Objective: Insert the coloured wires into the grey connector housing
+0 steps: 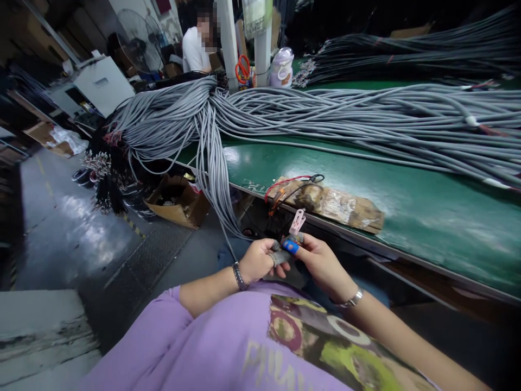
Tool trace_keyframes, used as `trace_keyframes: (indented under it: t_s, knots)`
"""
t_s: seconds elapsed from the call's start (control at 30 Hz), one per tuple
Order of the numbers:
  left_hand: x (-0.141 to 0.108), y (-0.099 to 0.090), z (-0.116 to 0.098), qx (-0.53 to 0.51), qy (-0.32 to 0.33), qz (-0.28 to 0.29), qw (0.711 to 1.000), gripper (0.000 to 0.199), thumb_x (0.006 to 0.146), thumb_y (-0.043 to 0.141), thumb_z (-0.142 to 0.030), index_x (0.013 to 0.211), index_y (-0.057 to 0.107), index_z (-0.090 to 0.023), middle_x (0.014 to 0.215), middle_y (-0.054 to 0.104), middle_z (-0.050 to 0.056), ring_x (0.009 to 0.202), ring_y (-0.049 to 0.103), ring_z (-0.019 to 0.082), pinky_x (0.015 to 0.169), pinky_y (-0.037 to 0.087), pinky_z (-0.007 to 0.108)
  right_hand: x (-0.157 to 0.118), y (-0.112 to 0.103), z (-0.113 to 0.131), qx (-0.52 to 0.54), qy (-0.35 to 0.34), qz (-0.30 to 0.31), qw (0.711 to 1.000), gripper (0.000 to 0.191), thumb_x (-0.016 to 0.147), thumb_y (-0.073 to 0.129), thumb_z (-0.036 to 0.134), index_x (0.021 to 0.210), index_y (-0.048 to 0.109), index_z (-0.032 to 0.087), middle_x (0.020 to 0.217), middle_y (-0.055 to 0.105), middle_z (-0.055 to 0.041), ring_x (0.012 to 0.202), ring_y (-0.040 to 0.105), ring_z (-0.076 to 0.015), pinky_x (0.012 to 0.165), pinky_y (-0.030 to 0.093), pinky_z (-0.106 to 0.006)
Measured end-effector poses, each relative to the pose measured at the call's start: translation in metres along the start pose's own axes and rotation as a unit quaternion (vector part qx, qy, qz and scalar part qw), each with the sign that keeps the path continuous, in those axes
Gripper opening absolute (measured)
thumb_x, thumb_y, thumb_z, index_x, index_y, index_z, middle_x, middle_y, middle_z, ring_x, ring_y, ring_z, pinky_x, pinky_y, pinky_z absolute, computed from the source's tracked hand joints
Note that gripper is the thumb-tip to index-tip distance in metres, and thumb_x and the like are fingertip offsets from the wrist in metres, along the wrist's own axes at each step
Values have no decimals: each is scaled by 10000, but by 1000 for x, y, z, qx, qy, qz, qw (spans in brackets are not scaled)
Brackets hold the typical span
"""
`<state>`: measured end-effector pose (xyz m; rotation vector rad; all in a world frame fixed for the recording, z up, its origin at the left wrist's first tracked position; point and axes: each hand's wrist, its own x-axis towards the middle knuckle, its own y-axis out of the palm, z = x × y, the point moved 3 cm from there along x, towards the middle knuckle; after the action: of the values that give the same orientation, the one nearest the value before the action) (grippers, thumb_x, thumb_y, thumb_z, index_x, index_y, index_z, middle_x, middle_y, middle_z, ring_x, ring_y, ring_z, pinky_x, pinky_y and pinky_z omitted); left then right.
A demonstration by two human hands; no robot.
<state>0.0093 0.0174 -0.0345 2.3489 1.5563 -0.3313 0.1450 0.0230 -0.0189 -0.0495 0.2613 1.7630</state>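
Note:
My left hand [262,263] is closed, with grey wrapping on thumb and finger. A single grey cable [228,244] comes down from the bench to that wrist and seems to run into the hand; its end is hidden. My right hand [319,259], with blue tape on a fingertip, pinches right beside the left fingers. What it grips is too small and covered to make out. Just above the right fingers stands a pale pink clip [298,221]; whether it touches them I cannot tell. Behind it, a wooden board [345,209] with a brown lump and red and black leads lies along the bench edge.
Many grey cables [285,111] lie across the green bench [411,201], and a tied bundle hangs over its front edge. Black cables [391,51] lie behind. An open cardboard box [179,203] stands on the floor, left. Across the bench sits a person [195,49] near a fan [138,41].

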Motion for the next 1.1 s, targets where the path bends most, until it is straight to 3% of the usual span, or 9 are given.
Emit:
trace_keyframes:
  t_s: [0.13,0.37,0.53,0.7,0.93,1.1]
  knots:
    - [1,0,1,23,-31,28,999,344,675,693,-436,772,540,-145,597,626,8,396,548,86,351,292,163,0,-2,4,-60,-19,-6,998,369,661,752,536,702,630,190,630,629,-8,587,532,-150,597,434,-286]
    - [-4,-1,-5,6,14,-32,999,380,735,633,-508,714,554,-137,656,659,49,443,568,84,373,282,170,2,-5,-6,-26,6,-64,998,459,614,750,610,596,556,194,519,499,31,493,387,-105,479,332,-254]
    - [-4,2,-4,-54,8,-64,996,425,688,661,-545,767,553,-141,691,678,68,523,638,141,381,305,176,-3,-5,-4,-60,-37,-74,995,456,621,744,617,604,555,202,558,527,15,525,423,-122,508,371,-265]
    - [-7,0,-8,-56,15,-79,995,357,690,666,-480,713,547,-144,594,635,22,417,548,86,359,245,174,-7,-9,-3,-74,-41,-42,996,424,624,764,581,635,599,191,588,578,1,553,480,-135,548,420,-273]
    - [-11,2,-12,-17,-1,-37,999,341,699,682,-455,677,549,-142,538,593,-5,347,461,60,359,240,182,-6,-7,15,-31,5,22,999,455,605,786,561,843,683,187,818,699,-54,722,599,-185,631,479,-282]
    - [-12,4,-11,-1,1,-18,1000,296,685,678,-411,685,562,-138,529,583,-6,346,463,68,363,280,186,-2,2,17,-20,9,40,999,416,598,797,540,766,672,180,695,673,-29,643,583,-167,655,481,-296]
